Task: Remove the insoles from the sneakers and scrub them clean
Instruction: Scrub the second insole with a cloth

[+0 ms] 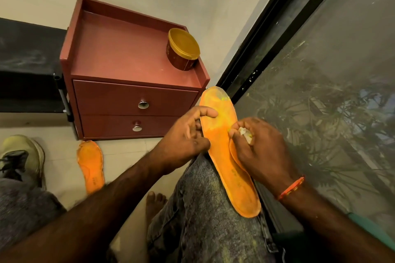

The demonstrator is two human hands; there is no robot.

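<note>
Insole (222,145) lies along the knee, left hand (186,132) pinching its edge, right hand (258,145) clutching a wadded cloth (245,133) mid-sole; best to brace firmly and rub short strokes toward the toe.

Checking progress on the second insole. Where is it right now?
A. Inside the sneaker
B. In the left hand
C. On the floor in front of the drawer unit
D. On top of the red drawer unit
C: the second insole lies flat on the floor before the drawer unit, untouched by either hand.

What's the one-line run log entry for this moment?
left hand steadies insole on knee | right hand rubs with wad | second insole on floor
</note>
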